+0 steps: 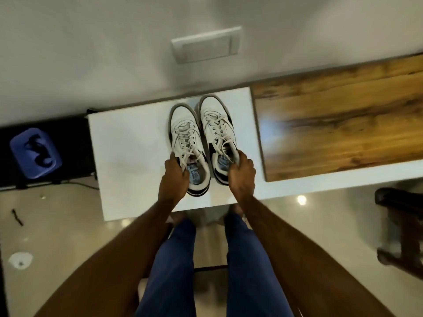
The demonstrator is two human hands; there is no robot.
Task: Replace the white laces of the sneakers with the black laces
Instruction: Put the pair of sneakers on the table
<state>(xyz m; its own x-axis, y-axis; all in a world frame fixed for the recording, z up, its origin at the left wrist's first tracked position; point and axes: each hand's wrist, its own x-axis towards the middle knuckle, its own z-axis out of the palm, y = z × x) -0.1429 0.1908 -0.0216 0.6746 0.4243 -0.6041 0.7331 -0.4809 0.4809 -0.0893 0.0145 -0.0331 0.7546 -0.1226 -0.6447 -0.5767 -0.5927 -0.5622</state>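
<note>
Two white sneakers with black trim stand side by side on a white table (128, 156), toes pointing away from me. Both carry white laces. My left hand (175, 173) grips the left sneaker (185, 133) at its collar, fingers curled over the rim. My right hand (242, 170) grips the right sneaker (216, 124) at its outer collar edge. Black laces (39, 148) lie coiled in a blue tray (34, 154) on a dark surface to the far left.
A wooden tabletop (338, 124) adjoins the white table on the right. A dark stool (402, 227) stands on the floor at right. A white wall plate (206, 44) is on the wall behind. My legs in blue trousers are below the table edge.
</note>
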